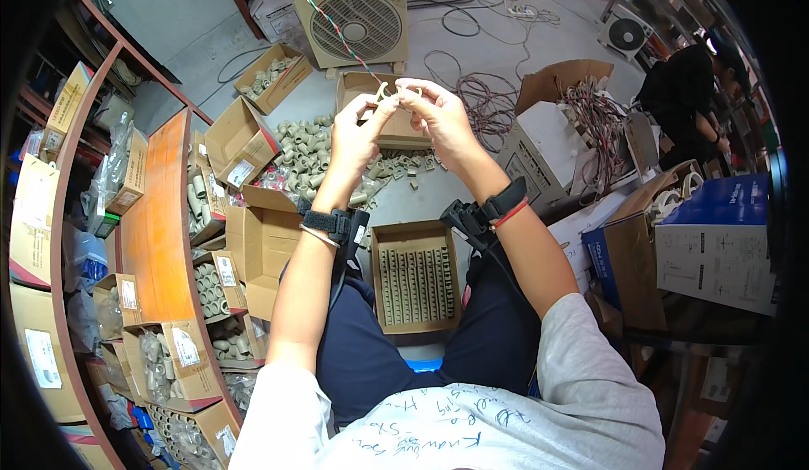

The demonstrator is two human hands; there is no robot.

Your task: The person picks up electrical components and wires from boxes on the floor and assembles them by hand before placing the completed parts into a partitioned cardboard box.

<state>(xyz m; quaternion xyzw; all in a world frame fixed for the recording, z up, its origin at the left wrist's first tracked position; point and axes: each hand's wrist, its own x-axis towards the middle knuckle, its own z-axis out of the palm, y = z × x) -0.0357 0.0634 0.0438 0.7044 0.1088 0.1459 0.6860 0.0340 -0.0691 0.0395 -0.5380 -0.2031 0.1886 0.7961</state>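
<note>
Both of my hands are raised and meet in front of me, fingertips close together. My left hand (361, 133) pinches a small pale beige curved clip (383, 91), open-ended like a pipe clip. My right hand (444, 119) is closed at the fingertips on a similar pale curved piece; whether the two pieces are joined cannot be told. Below, between my knees, an open cardboard box (379, 318) holds tight rows of small beige clips (415, 280). Behind my hands stands another open cardboard box (354, 86).
Loose beige pipe fittings (308, 145) lie heaped on the floor at left, beside boxes of fittings. A box fan (358, 23) stands at the back. Cables (480, 103) tangle on the floor. At right are a blue-and-white carton (716, 225) and a person in black (678, 91).
</note>
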